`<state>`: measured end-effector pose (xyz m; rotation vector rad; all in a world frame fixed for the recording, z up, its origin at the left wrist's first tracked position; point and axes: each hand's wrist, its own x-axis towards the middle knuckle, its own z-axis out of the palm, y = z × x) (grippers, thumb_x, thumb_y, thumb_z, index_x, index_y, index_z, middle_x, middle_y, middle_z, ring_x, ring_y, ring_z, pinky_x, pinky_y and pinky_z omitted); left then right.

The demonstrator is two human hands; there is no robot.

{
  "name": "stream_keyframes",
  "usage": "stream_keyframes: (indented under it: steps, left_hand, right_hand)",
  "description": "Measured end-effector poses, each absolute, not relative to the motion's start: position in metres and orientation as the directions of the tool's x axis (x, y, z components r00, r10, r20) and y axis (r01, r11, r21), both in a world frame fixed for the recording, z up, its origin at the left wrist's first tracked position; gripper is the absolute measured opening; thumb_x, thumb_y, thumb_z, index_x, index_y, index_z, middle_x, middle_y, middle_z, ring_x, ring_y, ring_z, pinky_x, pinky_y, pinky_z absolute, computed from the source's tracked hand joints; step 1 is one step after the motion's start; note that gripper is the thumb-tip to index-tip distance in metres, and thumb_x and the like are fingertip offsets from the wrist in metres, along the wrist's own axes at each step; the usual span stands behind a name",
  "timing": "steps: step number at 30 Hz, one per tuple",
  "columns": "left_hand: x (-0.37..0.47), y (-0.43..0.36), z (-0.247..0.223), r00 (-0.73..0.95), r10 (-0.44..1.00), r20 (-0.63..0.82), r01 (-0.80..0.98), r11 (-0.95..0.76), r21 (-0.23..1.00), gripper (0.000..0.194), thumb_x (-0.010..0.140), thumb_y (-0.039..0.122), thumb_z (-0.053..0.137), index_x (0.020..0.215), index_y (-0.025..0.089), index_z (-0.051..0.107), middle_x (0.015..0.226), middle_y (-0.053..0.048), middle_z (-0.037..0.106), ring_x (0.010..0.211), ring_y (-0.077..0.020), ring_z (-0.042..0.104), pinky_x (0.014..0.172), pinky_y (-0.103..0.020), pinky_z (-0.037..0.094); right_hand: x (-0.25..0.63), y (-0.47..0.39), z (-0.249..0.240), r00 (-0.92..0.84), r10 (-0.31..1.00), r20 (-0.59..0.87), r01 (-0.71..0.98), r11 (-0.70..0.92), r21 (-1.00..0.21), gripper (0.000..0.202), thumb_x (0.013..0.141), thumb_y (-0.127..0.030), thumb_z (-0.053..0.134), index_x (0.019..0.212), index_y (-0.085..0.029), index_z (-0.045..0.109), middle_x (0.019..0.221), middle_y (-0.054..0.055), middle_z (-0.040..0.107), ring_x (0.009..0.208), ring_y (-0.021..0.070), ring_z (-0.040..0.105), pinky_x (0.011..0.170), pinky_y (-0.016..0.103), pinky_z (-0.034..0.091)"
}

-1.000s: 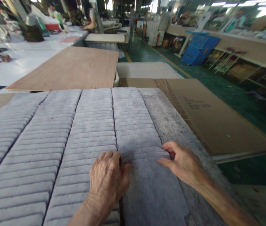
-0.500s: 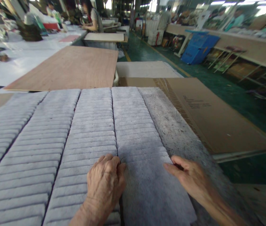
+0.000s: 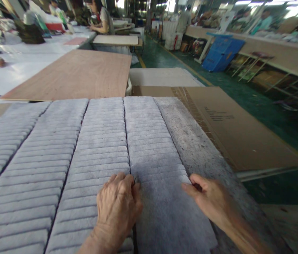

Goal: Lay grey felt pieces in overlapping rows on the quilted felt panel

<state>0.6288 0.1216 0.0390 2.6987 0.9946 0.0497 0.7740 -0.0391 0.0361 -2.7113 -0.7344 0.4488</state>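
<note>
A grey felt-like sheet (image 3: 172, 215) lies at the near end of the rightmost row of overlapping sheets (image 3: 149, 130). At its left edge, my left hand (image 3: 119, 203) is closed, with thumb and curled fingers pinching that edge. My right hand (image 3: 209, 195) pinches the sheet's right edge between thumb and forefinger. Beneath my left hand runs the neighbouring row of overlapping grey sheets (image 3: 98, 162). The tips of my left fingers are partly hidden by the back of the hand.
Right of the rows is a speckled grey board (image 3: 191, 141), with a flat brown cardboard sheet (image 3: 238, 130) beyond it. A plywood board (image 3: 80, 76) lies at the far side. Further off are a blue cabinet (image 3: 221, 53) and a seated person (image 3: 103, 21) at a table.
Both hands stay on the same sheet's edges, nearly unmoved. The view has shifted slightly, and the sheet's near right corner sits a little further left.
</note>
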Motion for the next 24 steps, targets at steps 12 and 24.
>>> stream_keyframes:
  steps: [12,24]
  left_hand:
    - [0.623,0.123,0.031,0.866,0.480,0.141,0.425,-0.854,0.300,0.018,0.079,0.013,0.046,0.094,0.021,0.053,0.086,-0.004,0.059,0.081,-0.0228,0.050,0.068,-0.034,0.038]
    - [0.633,0.127,0.046,0.816,0.573,-0.075,0.567,-0.769,0.296,0.004,0.075,0.024,0.054,0.074,0.020,0.052,0.069,-0.001,0.057,0.075,-0.0211,0.053,0.065,-0.031,0.035]
  right_hand:
    - [0.788,-0.039,0.041,0.505,0.852,0.135,0.843,-0.455,-0.286,0.025,0.070,-0.014,0.059,0.094,-0.018,0.055,0.089,0.003,0.060,0.086,0.0202,0.053,0.073,0.032,0.042]
    - [0.781,-0.038,0.038,0.755,0.651,-0.085,0.556,-0.703,-0.443,0.014,0.069,-0.034,0.051,0.074,-0.021,0.053,0.061,-0.002,0.056,0.057,0.0145,0.053,0.055,0.025,0.037]
